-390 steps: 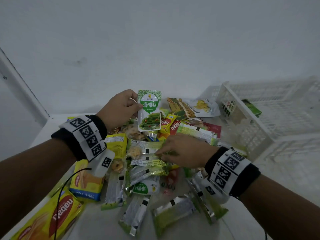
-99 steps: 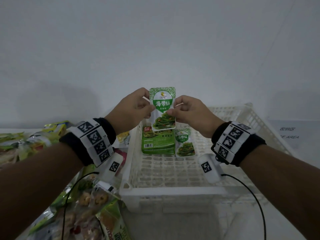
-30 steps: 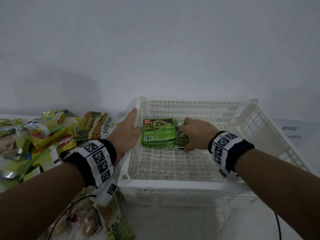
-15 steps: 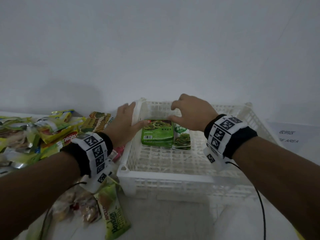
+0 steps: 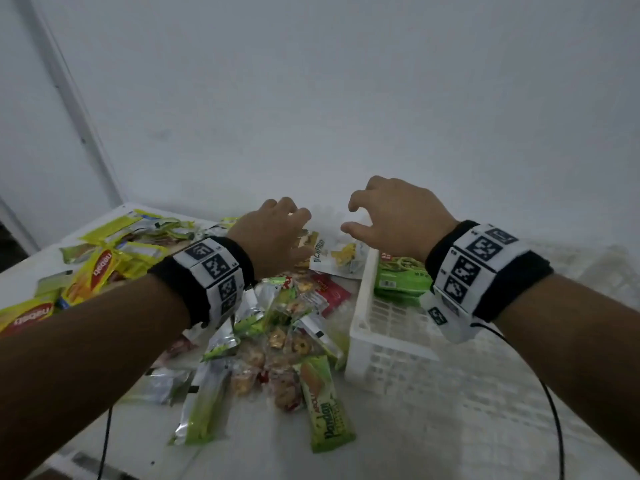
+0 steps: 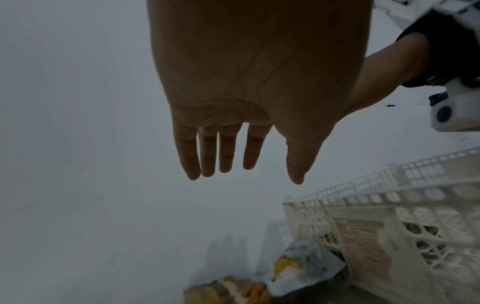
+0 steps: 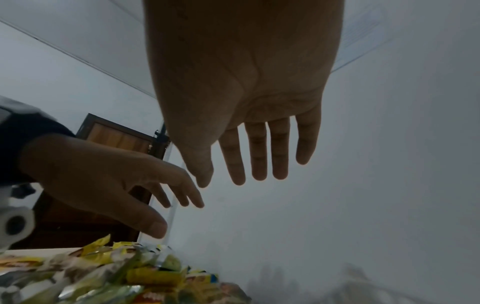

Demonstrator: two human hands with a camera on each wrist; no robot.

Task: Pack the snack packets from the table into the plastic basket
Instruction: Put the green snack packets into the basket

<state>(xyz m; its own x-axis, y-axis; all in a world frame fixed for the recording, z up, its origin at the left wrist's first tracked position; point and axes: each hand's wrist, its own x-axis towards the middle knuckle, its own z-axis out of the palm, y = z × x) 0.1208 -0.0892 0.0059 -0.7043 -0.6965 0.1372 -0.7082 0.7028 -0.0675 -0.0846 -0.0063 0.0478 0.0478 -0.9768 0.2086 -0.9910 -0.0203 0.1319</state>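
A heap of snack packets [image 5: 277,327] in green, yellow and silver covers the table left of the white plastic basket [image 5: 367,327]. Green packets [image 5: 398,282] lie inside the basket near its far left corner. My left hand [image 5: 277,230] hovers empty above the far side of the heap, fingers loosely spread; the left wrist view shows its fingers [image 6: 207,156] straight. My right hand [image 5: 388,213] hangs empty in the air over the basket's far left corner, fingers [image 7: 257,156] straight. A jackfruit packet [image 5: 339,258] lies just below and between both hands.
Yellow wafer packs [image 5: 93,275] lie at the table's left. A green pandan bar [image 5: 325,410] lies at the near side of the heap. A white wall stands right behind the table. A cable [image 5: 554,410] runs from my right wristband over the basket.
Both hands have left the basket and swung left, up over the snack heap. The green seaweed packet my right hand set down stays in the basket. My view turned left.
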